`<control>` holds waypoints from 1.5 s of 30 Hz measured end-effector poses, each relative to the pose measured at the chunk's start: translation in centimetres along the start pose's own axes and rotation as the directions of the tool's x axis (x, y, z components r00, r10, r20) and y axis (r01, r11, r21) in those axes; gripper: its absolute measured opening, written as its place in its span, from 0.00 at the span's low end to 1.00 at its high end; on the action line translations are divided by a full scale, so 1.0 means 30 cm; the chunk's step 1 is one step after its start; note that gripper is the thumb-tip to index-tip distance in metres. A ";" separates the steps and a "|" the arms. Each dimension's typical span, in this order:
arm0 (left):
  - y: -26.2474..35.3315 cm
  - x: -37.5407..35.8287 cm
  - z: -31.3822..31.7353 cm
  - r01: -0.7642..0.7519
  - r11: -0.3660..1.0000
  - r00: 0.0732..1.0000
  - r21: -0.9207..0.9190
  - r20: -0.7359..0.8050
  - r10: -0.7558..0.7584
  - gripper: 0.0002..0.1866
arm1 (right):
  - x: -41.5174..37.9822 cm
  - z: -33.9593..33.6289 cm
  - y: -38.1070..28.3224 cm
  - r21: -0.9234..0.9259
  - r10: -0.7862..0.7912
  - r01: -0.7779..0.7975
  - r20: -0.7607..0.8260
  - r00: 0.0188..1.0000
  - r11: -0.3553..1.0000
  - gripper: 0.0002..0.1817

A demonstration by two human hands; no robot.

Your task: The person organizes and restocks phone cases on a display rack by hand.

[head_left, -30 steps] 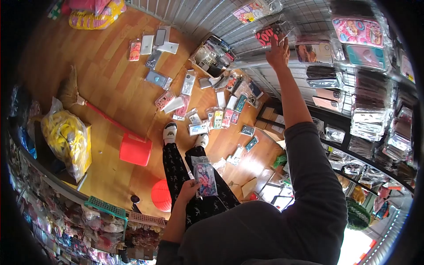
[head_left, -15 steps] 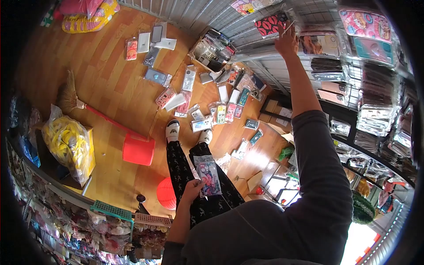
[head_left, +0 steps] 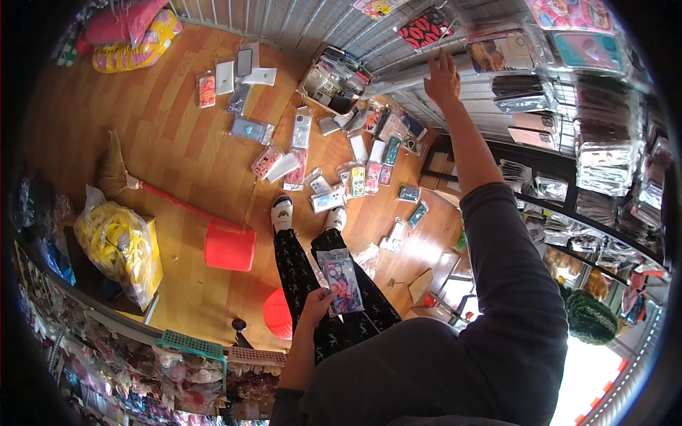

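My left hand (head_left: 317, 307) is closed on a phone case (head_left: 342, 284) in a clear bag, printed with a pink and blue picture. It is held in front of my thighs. My right hand (head_left: 443, 79) is raised towards the wall rack, fingers stretched out and nothing visible in them. Just above those fingertips hangs a black phone case with red lips (head_left: 426, 30), apart from the hand. To their right hangs a brown and cream phone case (head_left: 499, 52) in its packet.
Packaged phone cases (head_left: 302, 131) are strewn over the wooden floor, beside a full box (head_left: 334, 79) at the wall. A red dustpan (head_left: 229, 246), broom (head_left: 112, 167) and red round object (head_left: 278, 312) lie left of my legs. Shelves (head_left: 518, 156) line the right side.
My right hand has come away from the black case with red lips, moving down and slightly left. The left hand still holds its phone case, and the view has shifted a little.
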State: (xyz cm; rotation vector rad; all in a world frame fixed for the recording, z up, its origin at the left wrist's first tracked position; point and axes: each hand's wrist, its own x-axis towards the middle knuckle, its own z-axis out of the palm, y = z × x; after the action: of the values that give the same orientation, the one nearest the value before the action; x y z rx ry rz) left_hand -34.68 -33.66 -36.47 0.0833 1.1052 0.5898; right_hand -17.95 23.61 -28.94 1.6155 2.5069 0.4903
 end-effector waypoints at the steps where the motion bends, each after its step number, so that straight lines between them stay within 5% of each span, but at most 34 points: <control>1: 0.023 -0.012 0.006 -0.014 1.000 1.000 -0.010 0.006 0.014 0.09 | -0.017 0.017 -0.006 0.010 0.012 -0.012 -0.002 1.000 1.000 0.30; 10: 0.045 0.000 0.004 -0.007 0.999 1.000 0.047 -0.001 0.007 0.09 | -0.530 0.320 -0.198 0.292 -0.007 -0.104 0.357 0.934 0.951 0.20; 11: 0.068 -0.008 0.011 -0.014 0.999 1.000 0.034 -0.008 0.014 0.08 | -0.604 0.276 -0.245 0.301 -0.110 -0.029 0.435 0.894 0.953 0.21; 12: 0.111 -0.023 0.022 -0.022 0.999 1.000 0.040 -0.011 0.023 0.08 | -0.734 0.367 -0.284 0.467 -0.033 -0.258 0.528 0.849 0.846 0.23; 15: 0.176 -0.021 0.018 -0.121 0.989 0.989 0.086 -0.074 0.128 0.08 | -0.989 0.332 -0.444 0.545 -0.220 -0.379 0.742 0.633 0.747 0.21; 16: 0.145 0.021 -0.008 -0.173 0.983 0.977 0.064 -0.112 0.180 0.08 | -1.014 0.238 -0.487 0.589 -0.293 -0.442 0.766 0.572 0.677 0.20; 17: 0.126 0.051 -0.032 -0.226 0.973 0.961 0.045 -0.152 0.230 0.10 | -1.059 0.189 -0.531 0.476 -0.266 -0.788 0.878 0.399 0.391 0.21; 18: 0.133 0.065 -0.045 -0.229 0.972 0.959 0.057 -0.155 0.236 0.10 | -1.065 0.125 -0.562 0.369 -0.328 -0.910 0.897 0.296 0.187 0.22; 20: 0.166 0.101 -0.060 -0.244 0.965 0.943 0.099 -0.209 0.260 0.11 | -1.034 -0.008 -0.604 0.206 -0.445 -0.976 0.869 0.215 -0.068 0.23; 22: 0.215 0.128 -0.065 -0.293 0.938 0.926 0.186 -0.189 0.327 0.11 | -1.011 -0.047 -0.627 0.239 -0.555 -0.955 0.777 0.297 -0.177 0.25; 24: 0.323 0.123 -0.035 -0.273 0.958 0.942 0.087 -0.177 0.284 0.10 | -0.979 -0.044 -0.616 0.360 -0.488 -0.917 0.778 0.395 -0.169 0.25; 25: 0.365 0.121 -0.023 -0.283 0.955 0.944 0.092 -0.148 0.294 0.11 | -0.944 -0.066 -0.595 0.297 -0.426 -0.940 0.838 0.340 -0.165 0.27; 29: 0.515 0.160 0.052 -0.473 0.820 0.855 0.322 -0.058 0.516 0.12 | -0.899 -0.102 -0.531 0.364 -0.451 -0.919 0.802 0.391 -0.151 0.26; 30: 0.575 0.162 0.073 -0.475 0.812 0.852 0.337 -0.053 0.521 0.12 | -0.907 -0.099 -0.535 0.330 -0.517 -0.871 0.706 0.484 -0.365 0.25; 31: 0.645 0.158 0.101 -0.356 0.750 0.905 0.558 0.005 0.426 0.12 | -0.912 -0.101 -0.535 0.258 -0.550 -0.790 0.599 0.583 -0.556 0.24; 32: 0.715 0.150 0.134 -0.233 0.621 0.948 0.748 0.034 0.315 0.12 | -0.908 -0.108 -0.526 0.261 -0.545 -0.780 0.591 0.595 -0.569 0.24; 34: 0.823 0.120 0.228 -0.204 0.234 0.790 0.951 0.018 0.613 0.12 | -0.901 -0.127 -0.496 0.205 -0.403 -0.632 0.616 0.677 -0.748 0.23; 36: 1.000 0.058 0.368 -0.340 -0.019 0.653 0.940 0.250 0.715 0.11 | -0.915 -0.098 -0.476 0.209 -0.337 -0.546 0.596 0.729 -0.811 0.21; 38: 1.176 -0.073 0.658 -0.630 -0.043 0.587 0.775 0.511 0.628 0.13 | -0.983 0.052 -0.485 0.496 -0.184 -0.632 0.682 0.708 -0.595 0.18; 39: 1.257 -0.251 0.813 -0.885 -0.293 0.105 0.361 0.769 0.631 0.17 | -1.002 0.080 -0.501 0.491 -0.187 -0.628 0.679 0.710 -0.603 0.18; 40: 1.295 -0.398 0.938 -0.936 -0.351 -0.153 0.032 0.860 0.486 0.17 | -1.015 0.097 -0.512 0.515 -0.183 -0.677 0.709 0.681 -0.527 0.18; 42: 1.296 -0.656 1.100 -0.905 -0.213 -0.404 -0.368 0.900 0.164 0.16 | -1.035 0.121 -0.518 0.544 -0.166 -0.764 0.766 0.621 -0.347 0.18; 45: 1.240 -0.869 1.205 -0.849 0.072 -0.528 -0.523 0.835 -0.157 0.17 | -1.073 0.115 -0.508 0.521 -0.115 -0.852 0.845 0.523 -0.047 0.18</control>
State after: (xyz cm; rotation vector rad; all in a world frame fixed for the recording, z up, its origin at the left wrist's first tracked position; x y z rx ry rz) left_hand -26.94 -6.90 14.48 1.9911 -0.7480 0.8053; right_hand -16.54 -10.52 -39.62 2.1883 1.2891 -2.0330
